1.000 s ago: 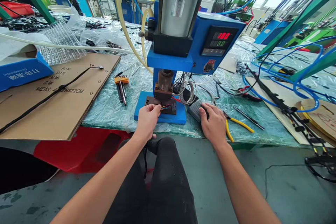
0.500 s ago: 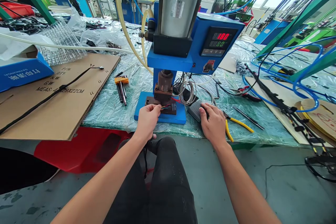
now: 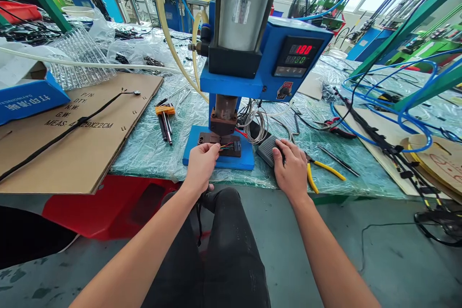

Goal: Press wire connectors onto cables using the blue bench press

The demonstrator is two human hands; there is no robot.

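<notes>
My left hand [image 3: 202, 161] is closed in a pinch on a bundle of thin coloured wires [image 3: 226, 146], with red and yellow showing. The wires run right to a small black connector [image 3: 237, 146] lying on the brown lower die [image 3: 231, 152] of a blue bench press [image 3: 187, 158]. A gap separates the brown press head [image 3: 223, 122] from the die beneath it. Laid over a grey ribbed pedal switch [image 3: 267, 149] on the bench, my right hand [image 3: 291, 166] has its fingers bent down on the pedal's right end.
Yellow-handled pliers [image 3: 329, 170] and a black pen-like rod [image 3: 338, 160] lie right of my right hand. Left of the press are an orange-holder tool set [image 3: 165, 110] and cardboard [image 3: 72, 154] bearing a black cable [image 3: 46, 146]. A red stool [image 3: 90, 211] is below the bench edge.
The press head has risen off the lower die, opening a gap. Both hands keep their places, and the view has shifted slightly.
</notes>
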